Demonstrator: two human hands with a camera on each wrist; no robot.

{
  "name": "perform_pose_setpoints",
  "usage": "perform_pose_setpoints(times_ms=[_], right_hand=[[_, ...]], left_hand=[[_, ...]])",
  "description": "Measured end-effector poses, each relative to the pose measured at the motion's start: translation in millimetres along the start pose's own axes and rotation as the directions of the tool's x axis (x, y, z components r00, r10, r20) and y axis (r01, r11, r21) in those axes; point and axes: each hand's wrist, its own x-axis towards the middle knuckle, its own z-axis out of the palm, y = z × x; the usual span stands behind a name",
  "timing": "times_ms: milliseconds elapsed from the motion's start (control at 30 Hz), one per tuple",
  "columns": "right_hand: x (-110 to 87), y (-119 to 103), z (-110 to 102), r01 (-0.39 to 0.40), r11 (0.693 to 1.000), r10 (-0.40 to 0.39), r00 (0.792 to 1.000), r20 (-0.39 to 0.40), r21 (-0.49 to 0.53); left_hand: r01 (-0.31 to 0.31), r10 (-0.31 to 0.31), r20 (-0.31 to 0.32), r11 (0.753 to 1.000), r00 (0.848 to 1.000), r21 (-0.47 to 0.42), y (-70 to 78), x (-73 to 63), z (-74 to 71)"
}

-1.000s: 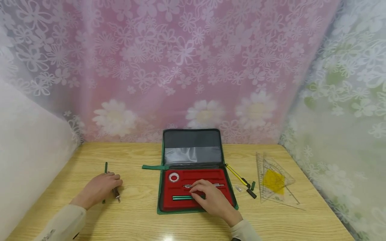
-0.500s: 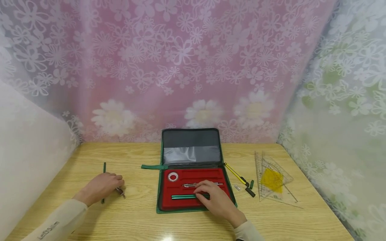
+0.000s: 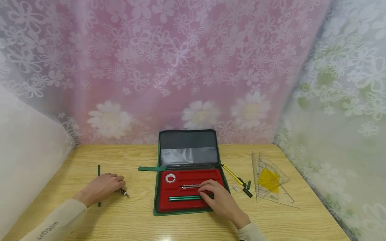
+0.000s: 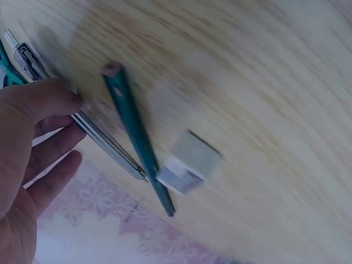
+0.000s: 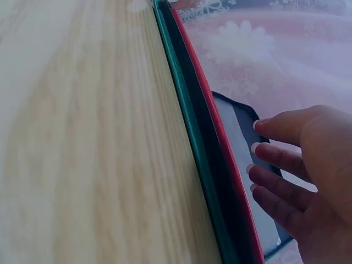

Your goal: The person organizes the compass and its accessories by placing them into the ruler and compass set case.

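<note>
My left hand (image 3: 102, 189) pinches a metal drawing compass (image 4: 104, 137) between thumb and fingers, low over the left of the table. Its dark and silver end (image 3: 123, 192) juts out right of the fingers in the head view. Beside it lie a green pencil (image 4: 135, 124) and a whitish eraser (image 4: 190, 162); the hand hides the eraser from the head view. My right hand (image 3: 220, 201) hovers over the lower right of a green zip case (image 3: 155, 201), fingers loosely bent and holding nothing. In its red tray (image 3: 166, 207) lie two green pencils (image 3: 184, 198) and a silver drawing tool (image 3: 189, 186).
A white ring (image 3: 170, 178) sits in the tray's upper left. Right of the case are a yellow cutter (image 3: 233, 174), a small clear piece (image 3: 234, 188), a black piece (image 3: 247, 192) and a green piece (image 3: 248, 184). Transparent set squares (image 3: 268, 180) lie farther right.
The compass end beneath my left hand has swung rightward and slightly away. My right hand has shifted a little to the right over the case. The head view has drifted slightly.
</note>
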Motion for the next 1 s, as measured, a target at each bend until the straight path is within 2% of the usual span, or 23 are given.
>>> perform_pose_setpoints(times_ms=[100,200,300,400,500,600,733,1000], right_hand=[[-2.1,3.4,-3.3,-0.006,1.0,0.006,1.0,-0.005,0.006],[-5.2,7.3,-7.0,-0.011,1.0,0.011,1.0,-0.006,0.01],[-9.6,12.0,-10.9,-0.019,1.0,0.019,1.0,-0.018,0.014],[-13.5,16.1,-14.3,-0.029,0.999,0.029,0.999,-0.029,0.014],[-16.4,18.7,-16.8,-0.039,0.999,0.039,0.999,-0.037,0.013],[-19.1,20.7,-18.7,-0.046,0.999,0.046,0.998,-0.051,0.01],[-22.5,23.3,-21.3,-0.046,0.999,0.046,0.996,-0.077,-0.008],[-28.2,26.4,-29.1,-0.056,0.998,0.055,0.994,-0.098,-0.011]], left_hand=[[0.004,-0.004,-0.011,1.0,1.0,-0.018,2.1,7.0,-1.3],[0.033,-0.032,0.01,0.997,0.999,-0.067,4.7,17.6,-5.9],[0.073,-0.071,0.02,0.989,0.997,-0.132,8.3,32.5,-12.6],[0.082,-0.084,0.001,0.977,0.997,-0.198,13.7,51.3,-19.6],[0.068,-0.075,-0.021,0.969,0.997,-0.238,20.9,71.8,-25.9],[0.058,-0.063,-0.011,0.963,0.998,-0.262,28.8,92.4,-29.3],[0.042,-0.04,0.011,0.959,0.999,-0.28,39.9,117.9,-31.8],[-0.026,0.02,-0.023,0.959,1.0,-0.283,61.5,163.7,-35.0]])
